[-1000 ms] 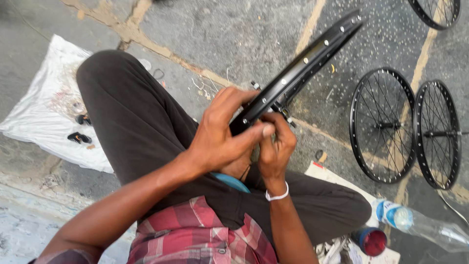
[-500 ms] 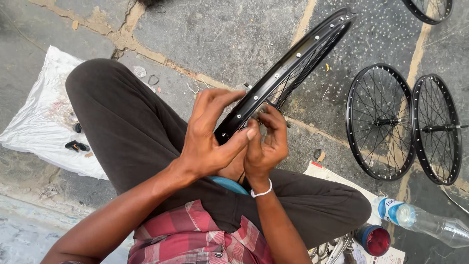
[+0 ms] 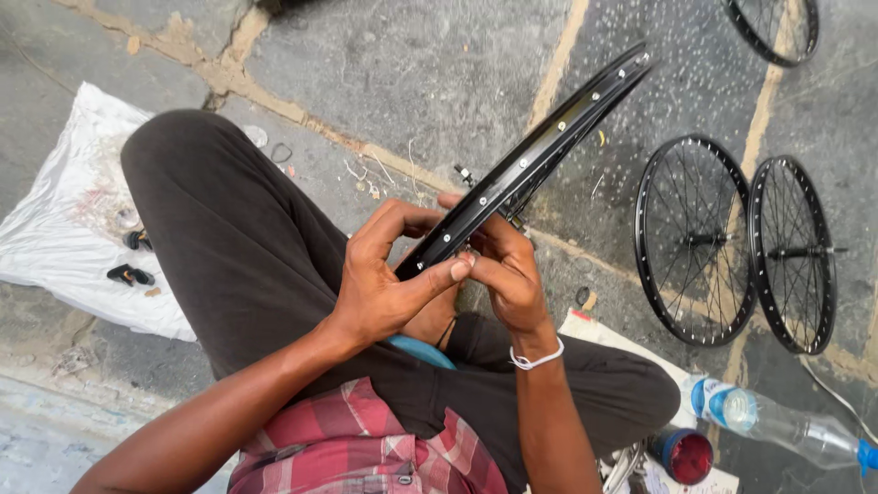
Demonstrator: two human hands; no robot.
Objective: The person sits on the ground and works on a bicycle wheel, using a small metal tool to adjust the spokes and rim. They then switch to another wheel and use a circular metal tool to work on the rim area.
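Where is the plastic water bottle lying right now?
In the head view, the plastic water bottle lies on its side on the stone floor at the lower right, below the two spoked wheels and right of the red-capped jar.

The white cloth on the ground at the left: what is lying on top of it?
On the white cloth lie a few small dark parts; what they are is too small to tell. The person's knee covers its right edge.

Hands: two (image 3: 389,284) (image 3: 508,270)
Held rim: one (image 3: 540,151)
Floor wheels: three (image 3: 692,240) (image 3: 794,254) (image 3: 773,27)
Bottle: one (image 3: 777,425)
White sheet: one (image 3: 64,220)
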